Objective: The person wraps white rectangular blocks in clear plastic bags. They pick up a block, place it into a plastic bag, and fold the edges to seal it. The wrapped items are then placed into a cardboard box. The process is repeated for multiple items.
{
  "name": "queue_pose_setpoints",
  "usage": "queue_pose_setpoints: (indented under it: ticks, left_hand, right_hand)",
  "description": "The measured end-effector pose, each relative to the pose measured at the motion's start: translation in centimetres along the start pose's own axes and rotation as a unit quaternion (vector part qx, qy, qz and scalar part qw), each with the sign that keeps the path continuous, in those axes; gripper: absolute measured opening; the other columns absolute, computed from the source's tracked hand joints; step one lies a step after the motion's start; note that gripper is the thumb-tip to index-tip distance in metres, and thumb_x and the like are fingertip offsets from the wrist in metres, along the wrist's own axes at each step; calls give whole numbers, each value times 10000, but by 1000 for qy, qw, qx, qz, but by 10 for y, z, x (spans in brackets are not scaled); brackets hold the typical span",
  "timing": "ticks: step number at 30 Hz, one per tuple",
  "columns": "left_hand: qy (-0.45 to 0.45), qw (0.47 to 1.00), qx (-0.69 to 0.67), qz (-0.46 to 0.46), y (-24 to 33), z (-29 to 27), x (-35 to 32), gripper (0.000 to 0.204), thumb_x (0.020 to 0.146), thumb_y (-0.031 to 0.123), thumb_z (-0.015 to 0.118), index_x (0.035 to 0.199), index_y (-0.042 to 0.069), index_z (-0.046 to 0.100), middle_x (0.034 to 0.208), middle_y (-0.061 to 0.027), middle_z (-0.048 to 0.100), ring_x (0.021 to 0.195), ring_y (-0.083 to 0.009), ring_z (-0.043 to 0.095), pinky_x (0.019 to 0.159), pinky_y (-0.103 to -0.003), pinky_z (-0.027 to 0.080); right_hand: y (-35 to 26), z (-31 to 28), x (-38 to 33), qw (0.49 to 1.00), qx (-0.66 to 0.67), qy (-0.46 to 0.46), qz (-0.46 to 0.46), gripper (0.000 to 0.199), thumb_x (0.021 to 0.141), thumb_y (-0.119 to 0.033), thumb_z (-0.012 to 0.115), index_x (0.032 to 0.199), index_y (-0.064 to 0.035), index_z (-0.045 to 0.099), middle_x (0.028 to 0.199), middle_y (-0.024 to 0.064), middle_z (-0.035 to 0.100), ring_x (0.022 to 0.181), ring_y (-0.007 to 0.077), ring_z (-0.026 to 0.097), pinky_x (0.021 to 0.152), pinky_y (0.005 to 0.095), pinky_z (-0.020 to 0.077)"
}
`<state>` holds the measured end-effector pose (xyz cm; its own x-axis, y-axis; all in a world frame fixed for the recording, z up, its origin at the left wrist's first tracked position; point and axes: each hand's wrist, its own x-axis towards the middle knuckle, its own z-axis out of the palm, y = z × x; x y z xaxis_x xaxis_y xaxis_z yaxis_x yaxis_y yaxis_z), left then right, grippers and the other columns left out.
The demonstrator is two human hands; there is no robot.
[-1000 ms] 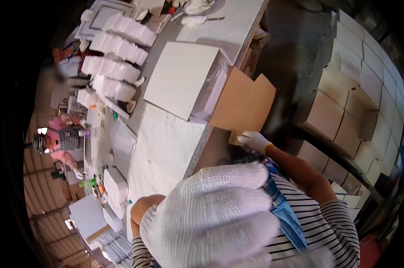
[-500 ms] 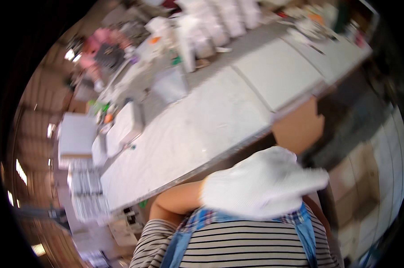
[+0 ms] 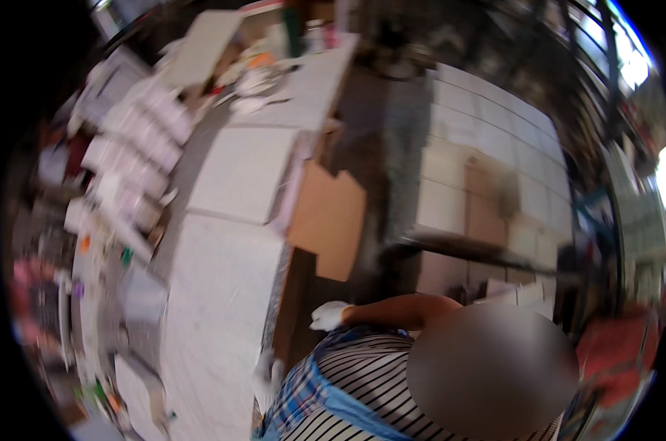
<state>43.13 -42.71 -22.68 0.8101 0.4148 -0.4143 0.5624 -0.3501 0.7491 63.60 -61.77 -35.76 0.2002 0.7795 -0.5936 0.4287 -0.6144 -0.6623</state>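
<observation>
While I watch through the head camera, the white-gloved right fingers [image 3: 320, 317] hang near the counter [image 3: 215, 309], and beyond them the box [image 3: 241, 173] lies on top with its brown flap [image 3: 324, 217] sticking out. Closer to me, the left fingers [image 3: 276, 372], gloved too, are at the counter's near edge, and the blur is such that I can't tell whether either set is apart or together. Well off to the right of both sets, I see stacked boxes [image 3: 491, 140].
</observation>
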Motion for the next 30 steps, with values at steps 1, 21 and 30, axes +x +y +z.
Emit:
queue_pose_setpoints:
  ticks: [1, 21, 30]
  left_hand:
    - [17, 998, -40, -45, -14, -5, -8, 350, 969, 122, 563, 1277, -40, 600, 1080, -210, 713, 1007, -283, 698, 861, -346, 533]
    - [-147, 987, 14, -69, 48, 56, 58, 313, 972, 146, 570, 1232, -16, 630, 1063, -193, 716, 988, -281, 692, 855, -349, 536]
    - [-158, 983, 25, -86, 50, 60, 61, 298, 973, 157, 573, 1212, -5, 644, 1056, -186, 718, 979, -279, 690, 852, -350, 538]
  right_hand:
    - [-24, -9, -10, 999, 34, 5, 29, 417, 957, -380, 526, 1167, -58, 687, 1169, 192, 680, 1085, 389, 636, 920, 484, 490]
    - [171, 97, -111, 862, 235, 232, 384, 511, 924, -453, 554, 1091, -7, 740, 1108, 234, 715, 1063, 410, 678, 931, 482, 525]
    - [167, 87, -105, 877, 242, 228, 346, 503, 923, -428, 541, 1061, 13, 740, 1069, 249, 715, 1038, 416, 683, 926, 493, 517]
